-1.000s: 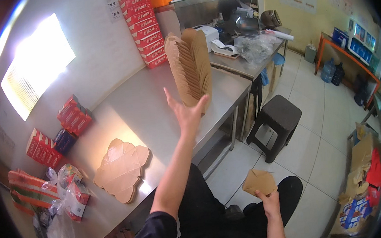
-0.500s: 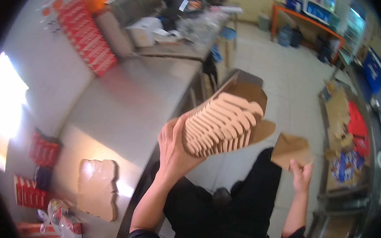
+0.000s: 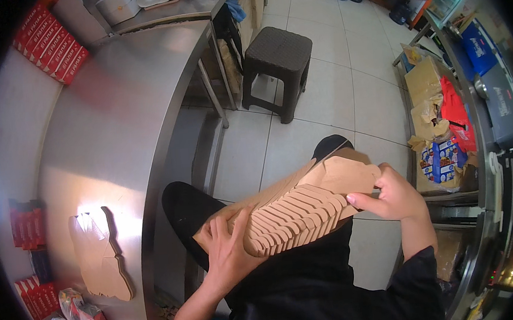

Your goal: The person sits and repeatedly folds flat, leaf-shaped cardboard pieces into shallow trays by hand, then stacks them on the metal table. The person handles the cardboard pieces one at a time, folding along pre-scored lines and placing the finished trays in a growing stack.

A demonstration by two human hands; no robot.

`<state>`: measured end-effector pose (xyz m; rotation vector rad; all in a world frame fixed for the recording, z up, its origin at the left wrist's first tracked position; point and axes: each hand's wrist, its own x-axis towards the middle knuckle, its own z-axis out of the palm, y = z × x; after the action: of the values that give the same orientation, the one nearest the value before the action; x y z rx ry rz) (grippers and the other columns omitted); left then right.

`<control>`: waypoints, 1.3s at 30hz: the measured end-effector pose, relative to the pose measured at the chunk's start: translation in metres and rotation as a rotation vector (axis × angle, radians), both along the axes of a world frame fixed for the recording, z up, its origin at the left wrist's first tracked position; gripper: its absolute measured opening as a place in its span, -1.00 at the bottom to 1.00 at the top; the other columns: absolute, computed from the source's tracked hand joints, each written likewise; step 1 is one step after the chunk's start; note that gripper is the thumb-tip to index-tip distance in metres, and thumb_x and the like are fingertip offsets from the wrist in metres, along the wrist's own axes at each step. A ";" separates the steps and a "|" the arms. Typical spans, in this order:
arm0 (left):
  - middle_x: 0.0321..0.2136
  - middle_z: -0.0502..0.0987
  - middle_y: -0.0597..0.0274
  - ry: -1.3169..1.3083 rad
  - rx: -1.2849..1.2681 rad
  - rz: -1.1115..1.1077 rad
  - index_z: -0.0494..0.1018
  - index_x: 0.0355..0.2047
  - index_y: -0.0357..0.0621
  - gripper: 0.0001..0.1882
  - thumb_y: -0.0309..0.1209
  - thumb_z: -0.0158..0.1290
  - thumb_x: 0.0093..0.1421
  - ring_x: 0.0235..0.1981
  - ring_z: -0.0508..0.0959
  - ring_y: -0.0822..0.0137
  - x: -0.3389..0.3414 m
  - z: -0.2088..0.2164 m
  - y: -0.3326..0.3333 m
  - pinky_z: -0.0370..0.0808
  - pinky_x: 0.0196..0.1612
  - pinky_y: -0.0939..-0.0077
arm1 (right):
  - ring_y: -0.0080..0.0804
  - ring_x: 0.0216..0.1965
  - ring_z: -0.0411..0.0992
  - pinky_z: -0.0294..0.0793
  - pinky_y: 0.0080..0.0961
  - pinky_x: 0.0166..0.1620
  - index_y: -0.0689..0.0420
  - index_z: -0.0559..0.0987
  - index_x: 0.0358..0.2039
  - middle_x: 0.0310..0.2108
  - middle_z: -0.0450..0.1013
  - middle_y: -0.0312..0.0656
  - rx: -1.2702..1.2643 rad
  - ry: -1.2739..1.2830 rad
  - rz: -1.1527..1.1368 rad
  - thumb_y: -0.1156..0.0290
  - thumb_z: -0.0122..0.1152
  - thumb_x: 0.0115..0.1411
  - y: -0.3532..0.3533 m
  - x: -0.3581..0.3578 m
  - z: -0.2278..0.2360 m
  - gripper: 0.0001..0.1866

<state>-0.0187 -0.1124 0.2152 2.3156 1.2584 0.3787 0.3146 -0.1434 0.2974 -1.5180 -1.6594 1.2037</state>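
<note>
Over our lap, w/ both hands, we hold a fanned stack of flat brown cardboard box blanks (image 3: 298,207). Left hand (image 3: 230,245) is closed around the near end of the stack from below & the side, fingers spread over the scalloped flap edges. Right hand (image 3: 393,195) pinches the far end, thumb on top of the uppermost blank, fingers curled behind. Stack lies tilted, far end higher, above our black trousers, clear of the table.

Step in hand, as we judge it: squaring up or thumbing through the blanks, prob. to peel one off the top. Next move likely calls for the right thumb to lift a single blank while the left keeps the rest clamped; the fan is loose, so sheets could slide out if the grip slackens.

Edges & room: stainless steel table (image 3: 116,110) runs along our left, its rim close beside our left knee, so little room for swinging the stack that way. On it lies another pile of flat blanks (image 3: 99,254), near the front edge, w/ red cartons (image 3: 51,37) at the far end & more red packs (image 3: 26,229) by the wall. Ahead, a dark plastic stool (image 3: 276,63) stands on the white tiled floor (image 3: 346,82), well apart from us. To our right, a counter (image 3: 483,162) w/ cardboard boxes (image 3: 426,82) stacked beneath. Open floor lies ahead and to the right.
</note>
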 end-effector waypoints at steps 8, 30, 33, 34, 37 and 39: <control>0.10 0.32 0.06 -0.019 -0.004 0.015 0.24 0.32 0.01 0.16 -0.17 0.53 -0.35 0.15 0.30 -0.01 0.003 -0.012 -0.006 0.06 0.23 -0.04 | -0.61 -0.27 0.49 0.55 -0.54 -0.16 0.29 0.51 -0.02 -0.26 0.54 -0.32 -0.441 0.332 0.036 0.57 0.12 0.28 0.007 0.012 -0.042 -0.74; 0.28 0.30 -0.06 -0.571 -1.041 -0.272 0.08 0.40 -0.30 0.29 -0.29 0.58 -0.30 0.32 0.28 0.13 0.001 -0.039 0.054 0.14 0.39 0.29 | -0.30 0.18 0.40 0.44 -0.32 0.18 0.30 0.35 0.29 0.24 0.36 -0.03 -0.997 0.561 -0.071 0.37 0.02 0.30 0.034 0.034 -0.051 -0.43; 0.25 0.33 -0.12 -0.483 -0.948 -0.333 0.13 0.40 -0.23 0.28 -0.17 0.56 -0.31 0.30 0.31 0.02 0.005 -0.047 0.052 0.15 0.38 0.22 | -0.38 0.21 0.37 0.40 -0.38 0.19 0.25 0.34 0.32 0.25 0.38 -0.11 -0.864 0.259 0.069 0.30 0.19 0.32 0.027 0.029 -0.051 -0.40; 0.24 0.34 -0.14 -0.449 -0.923 -0.344 0.14 0.40 -0.21 0.28 -0.13 0.55 -0.32 0.30 0.31 -0.01 0.009 -0.046 0.053 0.16 0.38 0.20 | -0.40 0.21 0.37 0.40 -0.39 0.19 0.23 0.34 0.32 0.26 0.38 -0.14 -0.875 0.189 0.062 0.28 0.22 0.32 0.025 0.025 -0.052 -0.38; 0.22 0.35 -0.17 -0.395 -0.863 -0.371 0.16 0.39 -0.20 0.27 -0.10 0.54 -0.32 0.28 0.32 -0.05 0.013 -0.044 0.051 0.17 0.37 0.17 | -0.41 0.21 0.37 0.38 -0.41 0.22 0.15 0.34 0.34 0.30 0.35 -0.20 -1.012 0.081 0.012 0.22 0.27 0.31 0.013 0.013 -0.067 -0.35; 0.21 0.36 -0.17 -0.382 -0.841 -0.372 0.16 0.39 -0.21 0.27 -0.09 0.54 -0.32 0.28 0.33 -0.06 0.013 -0.043 0.050 0.18 0.37 0.17 | -0.40 0.22 0.37 0.37 -0.41 0.22 0.15 0.35 0.33 0.30 0.35 -0.19 -0.994 0.152 0.005 0.20 0.26 0.32 -0.001 -0.001 -0.084 -0.37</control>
<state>-0.0059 -0.0619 0.1719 1.5929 0.6002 0.1103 0.3140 -0.1442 0.2139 -1.8620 -0.9576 2.2662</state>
